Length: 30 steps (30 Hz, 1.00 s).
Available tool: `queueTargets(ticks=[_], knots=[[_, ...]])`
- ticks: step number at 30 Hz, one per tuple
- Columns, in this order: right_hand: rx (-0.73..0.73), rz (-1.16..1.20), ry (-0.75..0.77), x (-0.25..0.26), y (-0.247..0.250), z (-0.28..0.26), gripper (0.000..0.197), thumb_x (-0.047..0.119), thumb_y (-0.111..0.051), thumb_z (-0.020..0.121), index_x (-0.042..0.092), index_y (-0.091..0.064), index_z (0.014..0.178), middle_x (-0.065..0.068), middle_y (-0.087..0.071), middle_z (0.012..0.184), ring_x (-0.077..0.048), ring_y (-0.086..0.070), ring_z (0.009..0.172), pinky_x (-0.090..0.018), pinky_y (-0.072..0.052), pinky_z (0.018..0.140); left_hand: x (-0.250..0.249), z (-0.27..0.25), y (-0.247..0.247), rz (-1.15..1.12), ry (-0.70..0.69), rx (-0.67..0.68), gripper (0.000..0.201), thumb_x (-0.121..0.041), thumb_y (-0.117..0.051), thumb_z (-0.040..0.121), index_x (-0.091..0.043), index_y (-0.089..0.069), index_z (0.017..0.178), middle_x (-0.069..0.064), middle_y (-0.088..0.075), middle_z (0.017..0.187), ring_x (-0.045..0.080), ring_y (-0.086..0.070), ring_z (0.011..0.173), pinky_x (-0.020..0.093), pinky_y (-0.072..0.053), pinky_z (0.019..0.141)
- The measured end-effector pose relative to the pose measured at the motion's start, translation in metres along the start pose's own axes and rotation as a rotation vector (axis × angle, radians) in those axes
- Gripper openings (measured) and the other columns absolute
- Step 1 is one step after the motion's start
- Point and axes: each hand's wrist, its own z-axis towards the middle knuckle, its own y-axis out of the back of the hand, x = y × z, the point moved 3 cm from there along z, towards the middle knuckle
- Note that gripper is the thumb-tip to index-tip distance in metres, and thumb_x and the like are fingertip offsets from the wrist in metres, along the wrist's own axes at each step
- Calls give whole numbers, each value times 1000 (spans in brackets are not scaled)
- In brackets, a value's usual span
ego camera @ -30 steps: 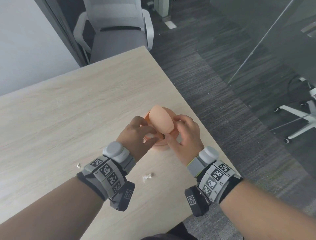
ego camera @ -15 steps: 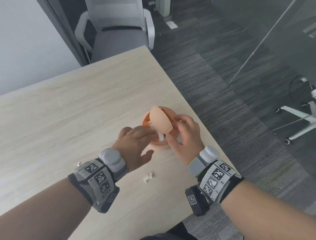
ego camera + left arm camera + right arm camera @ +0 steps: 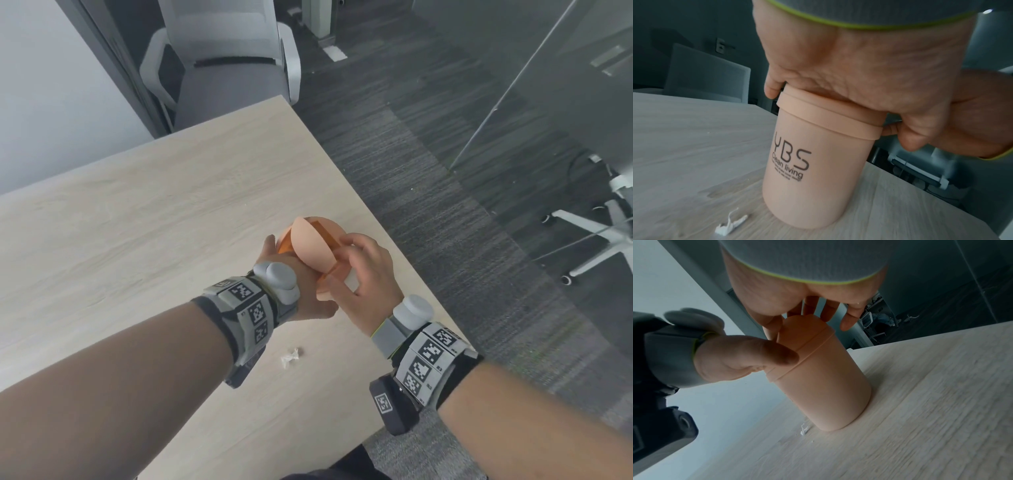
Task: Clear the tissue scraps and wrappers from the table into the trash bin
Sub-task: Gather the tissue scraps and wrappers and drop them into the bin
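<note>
One tissue scrap lies on the pale wood table just before the peach bin; beyond are dark carpet and a grey chair. Left hand grips the bin's rim with curled fingers, while the right hand pinches its tilted swing lid.

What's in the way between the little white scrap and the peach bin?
Nothing visible. Only wooden table lies between the crumpled white tissue scrap and the peach plastic trash bin, whose swing lid is tilted open.
</note>
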Motion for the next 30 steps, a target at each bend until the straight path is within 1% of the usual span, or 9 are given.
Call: queueTargets(ticks=[4,9,11,13,15,19,21,26,30], knots=[[11,14,-2,1,1,-1,28,33,-66,77,34,-60,105,19,-44,138,-16,-40,121,-27,-37,90,2,4,-4,61,53,-51,92,-71,-25,70,-28,-26,152,6,-18,165,33,-10,151,59,0,118],[10,-3,18,1,2,-1,33,24,-68,82,29,-61,113,17,-47,142,-14,-43,123,-21,-36,94,3,-2,4,-25,-40,181,51,-55,-24,85,-51,-32,135,-22,-44,140,23,-24,145,69,-9,112],[-8,64,46,-1,6,0,29,25,-64,84,24,-61,113,12,-52,140,-14,-48,126,-27,-39,100,13,-13,13,-101,-86,57,47,-58,-37,84,-46,-47,129,-22,-57,128,16,-36,140,57,-12,117],[-56,129,63,-4,11,-2,25,22,-61,86,17,-62,111,5,-56,136,-11,-51,126,-33,-44,99,25,-28,15,-187,-148,-59,42,-55,-45,85,-40,-59,122,-18,-65,117,13,-52,124,46,-31,112],[-138,159,60,-3,14,-7,19,14,-63,85,14,-63,104,3,-57,127,-9,-54,118,-27,-46,92,40,-49,13,-362,-172,-192,44,-50,-44,85,-34,-65,120,-14,-69,119,14,-59,121,41,-44,103],[-209,150,27,-5,17,-22,8,21,-58,80,14,-57,81,1,-55,86,-14,-53,77,-20,-41,65,84,-88,1,-743,113,-484,26,-25,-58,92,-30,-70,114,-18,-66,120,5,-60,113,15,-46,88],[-88,100,-15,-7,5,-32,9,20,-62,80,20,-54,75,6,-55,73,-13,-52,67,-18,-39,59,114,-107,-23,-817,333,-551,23,-17,-61,91,-32,-72,106,-17,-66,112,8,-62,97,11,-43,78],[500,-125,-115,-20,-67,-62,12,27,-72,79,30,-61,84,18,-54,79,-3,-53,64,-23,-41,66,172,-153,-116,-757,644,-448,22,-18,-67,86,-35,-69,100,0,-67,115,14,-62,97,32,-46,78],[619,-257,-78,-9,-114,-75,16,34,-65,84,27,-64,98,13,-55,95,-10,-54,74,-25,-40,70,192,-203,-176,-792,800,-402,26,-19,-68,86,-29,-69,110,5,-62,124,17,-59,95,34,-46,80]])
